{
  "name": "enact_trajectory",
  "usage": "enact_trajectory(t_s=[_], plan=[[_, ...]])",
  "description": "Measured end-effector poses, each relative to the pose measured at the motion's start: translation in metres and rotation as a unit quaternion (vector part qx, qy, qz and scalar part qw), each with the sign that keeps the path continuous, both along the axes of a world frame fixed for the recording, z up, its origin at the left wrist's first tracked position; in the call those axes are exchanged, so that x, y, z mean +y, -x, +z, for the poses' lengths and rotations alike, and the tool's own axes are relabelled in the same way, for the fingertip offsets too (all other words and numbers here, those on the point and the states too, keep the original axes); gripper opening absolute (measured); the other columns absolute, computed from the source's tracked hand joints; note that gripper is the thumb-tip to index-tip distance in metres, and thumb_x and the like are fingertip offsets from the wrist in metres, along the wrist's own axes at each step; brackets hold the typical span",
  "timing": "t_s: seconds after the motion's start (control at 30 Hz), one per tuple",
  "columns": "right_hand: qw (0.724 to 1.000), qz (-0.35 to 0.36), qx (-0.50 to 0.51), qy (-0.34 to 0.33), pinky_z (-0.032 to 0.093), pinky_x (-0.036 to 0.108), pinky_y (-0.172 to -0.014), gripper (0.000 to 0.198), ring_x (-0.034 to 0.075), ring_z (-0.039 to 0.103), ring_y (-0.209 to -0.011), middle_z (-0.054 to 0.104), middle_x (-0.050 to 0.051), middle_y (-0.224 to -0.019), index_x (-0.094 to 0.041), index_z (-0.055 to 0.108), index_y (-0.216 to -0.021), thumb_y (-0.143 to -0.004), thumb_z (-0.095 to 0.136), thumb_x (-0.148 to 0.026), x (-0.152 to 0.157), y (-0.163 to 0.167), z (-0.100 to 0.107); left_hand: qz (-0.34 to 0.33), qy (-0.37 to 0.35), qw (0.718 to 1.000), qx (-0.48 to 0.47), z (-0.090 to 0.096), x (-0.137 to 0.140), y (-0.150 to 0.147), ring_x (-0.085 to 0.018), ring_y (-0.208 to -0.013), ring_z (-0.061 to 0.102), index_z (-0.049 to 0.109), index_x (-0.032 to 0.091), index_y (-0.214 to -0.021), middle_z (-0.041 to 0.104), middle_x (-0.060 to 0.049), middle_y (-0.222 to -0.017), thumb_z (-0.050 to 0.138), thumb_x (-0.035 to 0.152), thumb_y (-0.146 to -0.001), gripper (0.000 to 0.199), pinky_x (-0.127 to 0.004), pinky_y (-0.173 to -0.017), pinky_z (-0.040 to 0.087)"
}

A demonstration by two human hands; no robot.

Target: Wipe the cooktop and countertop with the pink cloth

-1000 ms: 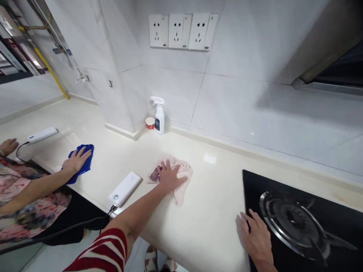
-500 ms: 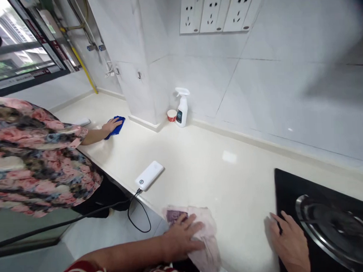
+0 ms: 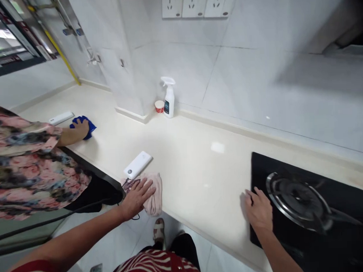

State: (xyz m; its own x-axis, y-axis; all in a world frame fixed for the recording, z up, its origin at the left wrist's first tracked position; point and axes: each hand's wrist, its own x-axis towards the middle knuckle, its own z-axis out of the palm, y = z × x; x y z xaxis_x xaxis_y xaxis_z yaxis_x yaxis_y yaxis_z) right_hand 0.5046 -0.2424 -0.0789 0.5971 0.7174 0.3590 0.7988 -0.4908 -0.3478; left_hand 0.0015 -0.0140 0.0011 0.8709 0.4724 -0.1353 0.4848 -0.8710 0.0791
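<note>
My left hand (image 3: pixel 136 200) lies flat with fingers apart on a pale pink cloth (image 3: pixel 154 201) at the counter's front edge. A darker purple patch of the cloth shows by the fingers, and part of it is hidden under my palm. Just beyond the cloth rests a white power bank (image 3: pixel 138 164) with a black cable (image 3: pixel 83 210) running off to the left. My right hand (image 3: pixel 259 208) leans on the left edge of the black gas hob (image 3: pixel 295 243), fingers partly bent and apart, holding nothing that I can see.
A co-worker's hand (image 3: pixel 81 125) presses a blue cloth (image 3: pixel 90 127) on the counter (image 3: pixel 194 167) at left, near another white device (image 3: pixel 61 118). A white spray bottle (image 3: pixel 168 100) and a small red-and-white tub (image 3: pixel 159 106) stand in the wall corner.
My left hand has slid the pink cloth leftward along the counter edge, close to the power bank. My right hand stays by the hob. The camera view has shifted; the co-worker's hand has moved left.
</note>
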Motion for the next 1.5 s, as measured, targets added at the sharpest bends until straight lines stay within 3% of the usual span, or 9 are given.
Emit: enact_trajectory(t_s=[0.13,0.33,0.53,0.73,0.83,0.97,1.1,1.27,1.5], plan=[[1.0,-0.001,-0.001,-0.019,0.038,0.054,-0.11,0.056,0.035,0.045,-0.135,0.056,0.021,-0.141,-0.011,0.071,-0.111,-0.097,0.032,-0.049,0.003,0.005,0.007,-0.075,0.033,0.997,-0.008,-0.01,-0.033,-0.044,-0.037,-0.156,0.013,0.032,0.029,-0.157,0.028,-0.012,-0.167,0.069,0.012,-0.078,0.089,-0.06,-0.122,0.015],[0.999,0.007,0.011,-0.029,0.038,0.055,-0.11,0.057,0.034,0.043,-0.137,0.053,0.021,-0.143,-0.011,0.07,-0.114,-0.1,0.031,-0.05,0.004,0.009,0.014,-0.219,0.057,0.969,-0.1,-0.019,-0.113,-0.145,-0.036,-0.152,0.026,0.043,0.029,-0.15,0.038,-0.009,-0.162,0.057,0.025,-0.095,0.057,-0.055,-0.12,0.024],[0.999,0.01,0.02,-0.03,0.037,0.056,-0.11,0.055,0.034,0.041,-0.137,0.053,0.02,-0.143,-0.013,0.07,-0.114,-0.101,0.032,-0.049,0.005,0.01,0.019,-0.355,0.022,0.921,-0.156,-0.015,-0.194,-0.245,-0.038,-0.146,0.034,0.05,0.026,-0.146,0.038,-0.009,-0.161,0.058,0.033,-0.09,0.056,-0.055,-0.114,0.032],[0.999,0.015,0.027,-0.03,0.036,0.055,-0.109,0.055,0.034,0.041,-0.137,0.052,0.019,-0.144,-0.014,0.071,-0.115,-0.1,0.032,-0.05,0.002,0.006,0.017,-0.411,-0.024,0.896,-0.166,-0.013,-0.24,-0.289,-0.03,-0.149,0.029,0.053,0.034,-0.146,0.038,-0.003,-0.16,0.052,0.029,-0.092,0.054,-0.046,-0.113,0.036],[0.999,0.018,0.033,-0.027,0.036,0.055,-0.109,0.056,0.035,0.04,-0.137,0.052,0.019,-0.144,-0.014,0.071,-0.114,-0.1,0.03,-0.05,0.001,0.005,0.015,-0.386,-0.029,0.908,-0.159,-0.014,-0.236,-0.276,-0.027,-0.149,0.03,0.055,0.038,-0.143,0.038,0.002,-0.161,0.043,0.03,-0.098,0.047,-0.045,-0.117,0.032],[0.998,0.02,0.044,-0.031,0.034,0.057,-0.11,0.054,0.036,0.039,-0.138,0.051,0.019,-0.146,-0.014,0.07,-0.115,-0.098,0.032,-0.048,0.0,0.006,0.013,-0.323,0.005,0.936,-0.144,-0.023,-0.204,-0.224,-0.031,-0.149,0.032,0.053,0.029,-0.144,0.039,-0.004,-0.162,0.048,0.03,-0.098,0.047,-0.05,-0.118,0.03],[0.997,0.021,0.049,-0.05,0.034,0.056,-0.111,0.055,0.035,0.04,-0.138,0.053,0.019,-0.144,-0.013,0.071,-0.112,-0.097,0.033,-0.049,-0.001,0.007,0.011,-0.198,0.05,0.973,-0.106,-0.031,-0.145,-0.139,-0.031,-0.152,0.03,0.051,0.029,-0.146,0.045,-0.007,-0.158,0.051,0.033,-0.099,0.048,-0.051,-0.119,0.028],[0.998,0.02,0.048,-0.043,0.034,0.055,-0.112,0.056,0.035,0.041,-0.138,0.053,0.019,-0.144,-0.013,0.072,-0.111,-0.096,0.031,-0.049,0.001,0.007,0.01,-0.043,0.03,0.997,-0.054,-0.017,-0.058,-0.033,-0.027,-0.152,0.03,0.054,0.03,-0.144,0.047,-0.007,-0.156,0.043,0.013,-0.098,0.05,-0.051,-0.12,0.025],[0.999,0.01,0.033,-0.031,0.036,0.055,-0.11,0.056,0.035,0.042,-0.136,0.055,0.019,-0.142,-0.013,0.072,-0.11,-0.095,0.031,-0.048,0.002,0.003,0.004,-0.015,-0.04,0.993,-0.111,-0.028,0.0,0.033,-0.027,-0.152,0.031,0.05,0.028,-0.148,0.049,-0.009,-0.155,0.04,0.006,-0.093,0.061,-0.052,-0.119,0.028]])
